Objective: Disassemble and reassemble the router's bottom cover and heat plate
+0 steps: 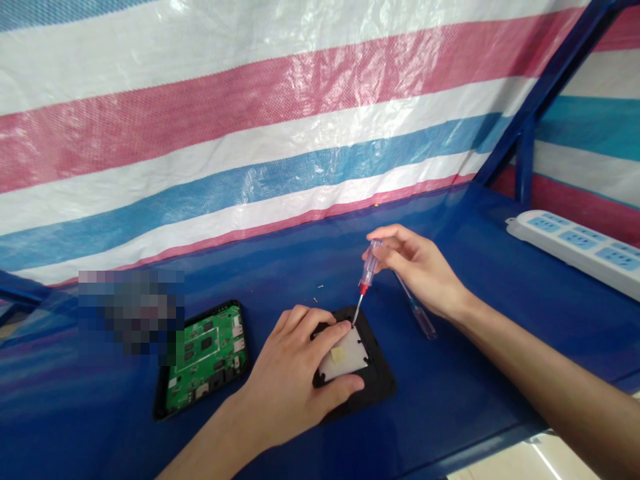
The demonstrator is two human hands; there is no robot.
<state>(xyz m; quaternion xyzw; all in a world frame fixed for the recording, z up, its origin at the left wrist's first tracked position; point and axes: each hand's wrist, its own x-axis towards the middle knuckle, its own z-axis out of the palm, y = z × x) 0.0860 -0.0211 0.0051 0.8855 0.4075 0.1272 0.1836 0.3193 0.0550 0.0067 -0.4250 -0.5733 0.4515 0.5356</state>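
Observation:
My right hand [417, 267] is closed round the clear handle of a screwdriver [369, 267] with a red collar. Its tip meets the upper corner of a silvery-white plate [350, 357], which sits on a black plastic cover [377, 377]. A small yellowish square lies on that plate. My left hand [300, 373] rests over the cover's left side, thumb and fingers spread, pressing near the screwdriver tip. To the left, a green circuit board [207, 350] sits in a black casing [160, 400]. A second screwdriver [423, 317] lies on the table beneath my right hand.
Small screws [321, 287] lie on the blue table [280, 267] behind the cover. A white power strip [575, 247] stands at the right. Striped sheeting [250, 147] hangs along the back, with a blue metal frame [530, 120] at the right. A blurred-out patch hides something at left.

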